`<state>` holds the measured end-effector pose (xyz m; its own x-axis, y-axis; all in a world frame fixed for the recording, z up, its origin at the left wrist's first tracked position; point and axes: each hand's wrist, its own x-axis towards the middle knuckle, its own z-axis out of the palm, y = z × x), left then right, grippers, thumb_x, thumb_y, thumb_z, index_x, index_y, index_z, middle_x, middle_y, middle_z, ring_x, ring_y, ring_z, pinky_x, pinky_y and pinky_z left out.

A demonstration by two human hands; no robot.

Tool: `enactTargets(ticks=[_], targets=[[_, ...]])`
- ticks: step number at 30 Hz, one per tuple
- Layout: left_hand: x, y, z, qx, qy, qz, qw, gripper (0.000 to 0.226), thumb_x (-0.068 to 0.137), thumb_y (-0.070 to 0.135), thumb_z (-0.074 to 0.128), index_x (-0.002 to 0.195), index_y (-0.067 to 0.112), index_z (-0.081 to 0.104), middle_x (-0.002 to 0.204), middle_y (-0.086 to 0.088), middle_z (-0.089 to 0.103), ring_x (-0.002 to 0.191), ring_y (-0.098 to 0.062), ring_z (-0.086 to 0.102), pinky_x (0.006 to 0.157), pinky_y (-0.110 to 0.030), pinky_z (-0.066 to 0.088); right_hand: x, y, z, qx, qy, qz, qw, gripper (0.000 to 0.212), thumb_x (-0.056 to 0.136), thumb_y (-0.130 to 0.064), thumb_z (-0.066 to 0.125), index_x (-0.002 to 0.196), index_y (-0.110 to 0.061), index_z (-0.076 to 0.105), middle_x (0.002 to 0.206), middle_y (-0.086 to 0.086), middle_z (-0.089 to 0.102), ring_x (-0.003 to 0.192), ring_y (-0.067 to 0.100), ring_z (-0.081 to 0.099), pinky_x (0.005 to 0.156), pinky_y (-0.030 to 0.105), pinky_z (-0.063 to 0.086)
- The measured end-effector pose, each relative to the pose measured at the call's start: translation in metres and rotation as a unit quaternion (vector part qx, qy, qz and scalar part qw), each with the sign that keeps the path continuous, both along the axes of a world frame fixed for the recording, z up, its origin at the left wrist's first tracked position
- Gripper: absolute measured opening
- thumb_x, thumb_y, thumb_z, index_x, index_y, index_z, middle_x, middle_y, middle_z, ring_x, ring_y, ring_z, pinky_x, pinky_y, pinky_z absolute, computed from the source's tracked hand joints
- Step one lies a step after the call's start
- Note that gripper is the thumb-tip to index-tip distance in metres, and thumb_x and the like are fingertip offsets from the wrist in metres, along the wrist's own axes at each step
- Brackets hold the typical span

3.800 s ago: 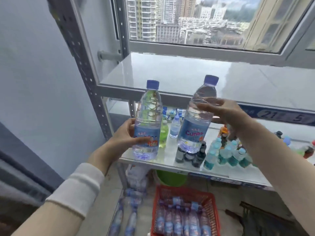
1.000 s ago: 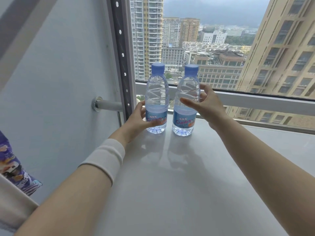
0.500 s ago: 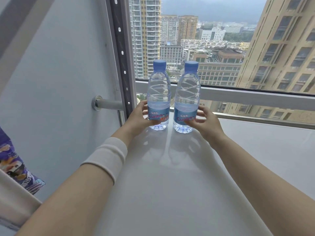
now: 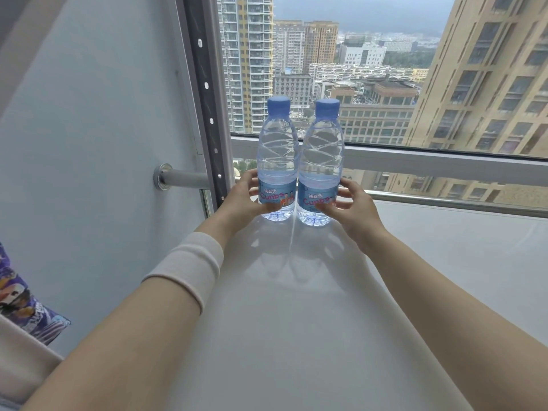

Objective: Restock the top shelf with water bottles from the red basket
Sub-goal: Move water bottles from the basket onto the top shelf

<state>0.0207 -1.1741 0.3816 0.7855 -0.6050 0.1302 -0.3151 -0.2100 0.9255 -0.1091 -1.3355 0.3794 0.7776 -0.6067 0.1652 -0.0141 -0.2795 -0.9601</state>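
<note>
Hands apart, one per bottle. Left hand (image 4: 246, 197) wraps the label band of the left bottle (image 4: 277, 155), thumb across the front. Right hand (image 4: 353, 207) grips the right bottle (image 4: 321, 161) likewise, low on the label.

Both bottles upright, blue caps on, bases down on the top shelf (image 4: 296, 321). They stand at its far left corner, near the perforated upright (image 4: 204, 93) and in front of the window rail (image 4: 430, 164). At the shoulders they are touching or just beside each other; cannot tell which. Labels face forward.

Step in hand, as judged: setting down this pair, squaring them up before release. Only these two bottles show on the shelf, so the restock looks near its start. Red basket not in view.

Next move calls for:
- loosening both grips without rocking the bottles
- drawing the arms straight back
- going down to the basket for more

Later bottles would fit to the right of this pair or in front of it.
</note>
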Motion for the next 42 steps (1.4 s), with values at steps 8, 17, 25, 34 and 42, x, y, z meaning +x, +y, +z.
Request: enactTargets(ticks=[8,17,25,34,42], targets=[[0.004,0.001,0.0,0.01,0.012,-0.013,1.0,0.076,0.074,0.01,0.076,0.137,0.019,0.034,0.135,-0.005,0.048,0.124,-0.02,0.046,0.102,-0.039,0.043,0.002,0.0,-0.002,-0.012,0.007,0.001,1.0,0.063,0.077,-0.014,0.074,0.132,-0.019,0.045,0.115,-0.002,0.054,0.099,0.018,0.057,0.076,0.028,0.044],[-0.011,-0.001,0.001,0.015,-0.008,0.002,1.0,0.078,0.079,0.014,0.072,0.142,0.018,0.026,0.144,-0.002,0.04,0.131,-0.015,0.038,0.096,-0.025,0.035,-0.003,0.002,0.001,-0.052,0.049,-0.004,0.997,0.076,0.078,-0.024,0.072,0.143,-0.016,0.032,0.136,0.004,0.049,0.12,0.021,0.05,0.095,0.036,0.045],[-0.065,0.019,0.007,0.178,-0.097,0.079,0.976,0.075,0.091,0.034,0.055,0.147,0.006,0.013,0.156,-0.009,0.017,0.143,-0.023,0.017,0.115,-0.035,0.016,-0.061,0.02,0.014,-0.269,0.191,-0.026,0.944,0.075,0.089,-0.04,0.055,0.146,-0.008,0.019,0.149,0.011,0.032,0.138,0.022,0.028,0.11,0.031,0.023],[-0.213,0.063,0.02,0.263,-0.201,0.087,0.939,0.061,0.094,0.033,0.049,0.143,0.007,0.025,0.149,-0.012,0.031,0.138,-0.028,0.027,0.113,-0.044,0.02,-0.206,0.063,0.016,-0.405,0.234,-0.017,0.884,0.068,0.093,-0.04,0.046,0.146,-0.006,0.019,0.149,0.015,0.029,0.14,0.031,0.022,0.114,0.039,0.019],[-0.36,0.085,-0.006,0.309,-0.264,0.031,0.913,0.063,0.094,0.034,0.048,0.145,0.009,0.02,0.156,-0.01,0.017,0.145,-0.024,0.011,0.116,-0.043,0.005,-0.36,0.089,-0.009,-0.447,0.273,-0.021,0.851,0.068,0.094,-0.042,0.042,0.147,-0.007,0.017,0.154,0.014,0.021,0.144,0.032,0.011,0.117,0.042,0.011]])
